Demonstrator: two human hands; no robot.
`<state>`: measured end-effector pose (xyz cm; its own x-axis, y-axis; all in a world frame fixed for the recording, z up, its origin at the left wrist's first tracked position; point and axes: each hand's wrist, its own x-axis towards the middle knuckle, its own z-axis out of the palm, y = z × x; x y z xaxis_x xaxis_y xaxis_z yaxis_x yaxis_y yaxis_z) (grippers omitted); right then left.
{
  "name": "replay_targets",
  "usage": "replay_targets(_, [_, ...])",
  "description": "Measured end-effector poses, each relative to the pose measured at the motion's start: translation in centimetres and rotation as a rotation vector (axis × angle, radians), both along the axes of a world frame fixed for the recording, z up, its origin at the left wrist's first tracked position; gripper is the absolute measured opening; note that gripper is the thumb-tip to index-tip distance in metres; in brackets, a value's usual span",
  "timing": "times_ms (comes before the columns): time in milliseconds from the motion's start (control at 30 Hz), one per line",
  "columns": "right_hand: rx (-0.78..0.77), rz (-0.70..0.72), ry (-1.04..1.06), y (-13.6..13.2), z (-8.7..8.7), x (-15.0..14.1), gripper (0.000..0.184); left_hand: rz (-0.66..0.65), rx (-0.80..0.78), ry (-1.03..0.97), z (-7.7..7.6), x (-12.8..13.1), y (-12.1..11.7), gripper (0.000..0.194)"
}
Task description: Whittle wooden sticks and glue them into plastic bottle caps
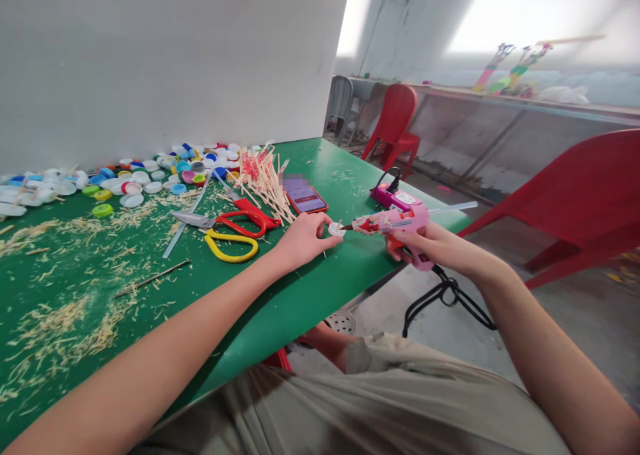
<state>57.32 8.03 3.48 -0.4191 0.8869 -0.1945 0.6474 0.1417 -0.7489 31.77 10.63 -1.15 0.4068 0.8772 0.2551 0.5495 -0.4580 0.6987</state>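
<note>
Glue gun (pixel 414 221) right of cap (pixel 334 230), phone (pixel 304 196) behind cap; on table (pixel 270 315) left, scissors (pixel 208 222) before bottle caps (pixel 188 177)

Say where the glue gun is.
The hot glue gun is right of centre in the head view, in the right hand, nozzle beside the white bottle cap.

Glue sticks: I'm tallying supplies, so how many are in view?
2: one glue stick lies on the green table, crossing beneath the scissors; another glue stick pokes from the back of the pink glue gun in the right hand. More may be hidden.
</note>
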Motion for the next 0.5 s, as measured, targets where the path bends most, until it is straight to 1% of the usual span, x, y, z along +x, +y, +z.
replay_targets(200, [0.011, -0.002, -0.002, -0.16, 0.21, -0.28, 0.066, 0.000, -0.004, 0.010, 0.20, 0.00, -0.03, 0.023])
replay_targets(500, [0.028, -0.007, 0.024, 0.20, -0.27, -0.13, 0.066, -0.010, -0.020, -0.011, -0.04, 0.02, 0.01, 0.022])
